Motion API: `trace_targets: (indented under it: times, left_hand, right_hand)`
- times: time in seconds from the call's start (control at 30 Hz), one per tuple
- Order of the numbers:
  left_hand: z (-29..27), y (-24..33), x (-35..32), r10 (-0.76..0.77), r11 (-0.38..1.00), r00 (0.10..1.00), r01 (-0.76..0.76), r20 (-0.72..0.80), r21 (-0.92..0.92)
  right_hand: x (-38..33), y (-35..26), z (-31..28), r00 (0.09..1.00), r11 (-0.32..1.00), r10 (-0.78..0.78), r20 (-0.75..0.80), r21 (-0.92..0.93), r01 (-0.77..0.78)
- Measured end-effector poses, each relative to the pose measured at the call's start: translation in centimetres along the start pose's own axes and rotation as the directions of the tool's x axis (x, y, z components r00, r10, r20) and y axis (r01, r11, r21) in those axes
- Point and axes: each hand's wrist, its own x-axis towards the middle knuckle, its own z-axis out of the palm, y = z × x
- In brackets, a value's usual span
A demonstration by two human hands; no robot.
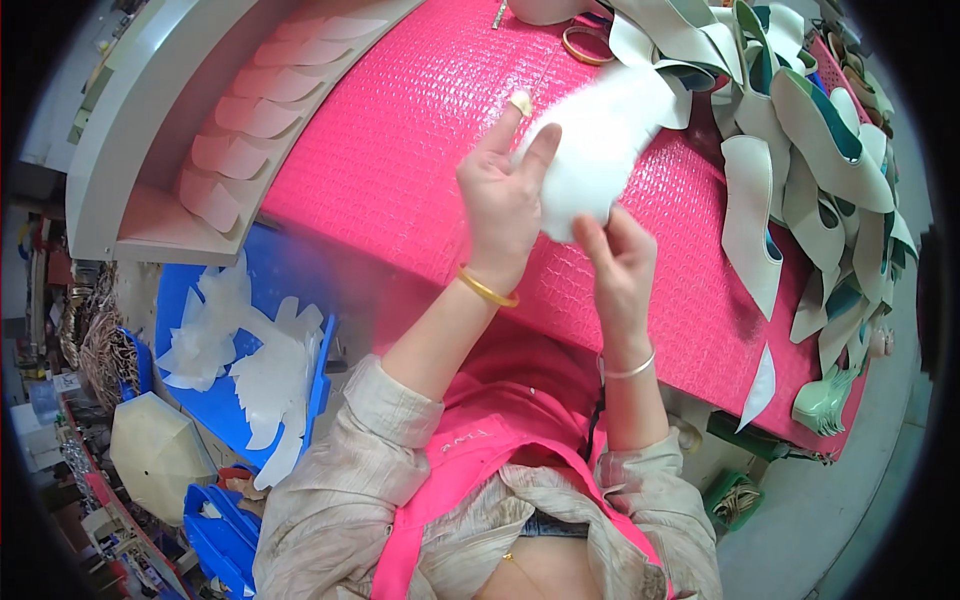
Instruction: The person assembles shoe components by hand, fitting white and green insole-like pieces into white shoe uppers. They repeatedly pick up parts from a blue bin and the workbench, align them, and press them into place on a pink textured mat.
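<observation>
Above the pink table I hold a white, rounded cut piece (pixel 600 140), blurred by motion; its material is hard to make out. My left hand (pixel 505 195) has its thumb over the piece's left edge, while its index finger, wearing a pale finger cover, sticks out apart. Some of that hand's fingers are hidden. My right hand (pixel 622 262) pinches the lower edge between thumb and curled fingers. Past the piece, pale shoe uppers (pixel 830 140) with green linings are heaped on the table's right side. One upper (pixel 750 215) lies nearest my right hand.
A pale shelf (pixel 150 110) at the far left bears a row of overlapping white pieces (pixel 255 115). Beneath it, a blue bin (pixel 235 410) holds white cut pieces. A tape roll (pixel 588 45) rests at the back of the pink table (pixel 390 170). Green forks (pixel 825 400) lie near its right corner.
</observation>
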Motion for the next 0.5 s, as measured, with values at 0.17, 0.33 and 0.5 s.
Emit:
trace_targets:
  times: [0.17, 0.33, 0.5]
  left_hand:
    - [-5.0, 1.1, 1.8, -0.314, 0.863, 0.906, 0.397, 0.286, -0.312]
    - [-4.5, 2.2, -0.3, -0.289, 0.867, 0.916, 0.374, 0.277, -0.330]
    - [-5.9, 1.5, -0.3, -0.206, 0.963, 0.934, 0.247, 0.293, -0.110]
  right_hand:
    - [-2.5, 0.7, -3.5, 0.979, 0.912, 0.158, -0.130, 0.399, -0.094]
    - [-2.3, 1.3, -3.3, 0.991, 0.844, 0.056, -0.119, 0.536, 0.016]
    - [-2.9, 1.3, -3.1, 0.993, 0.829, 0.072, -0.098, 0.560, -0.005]
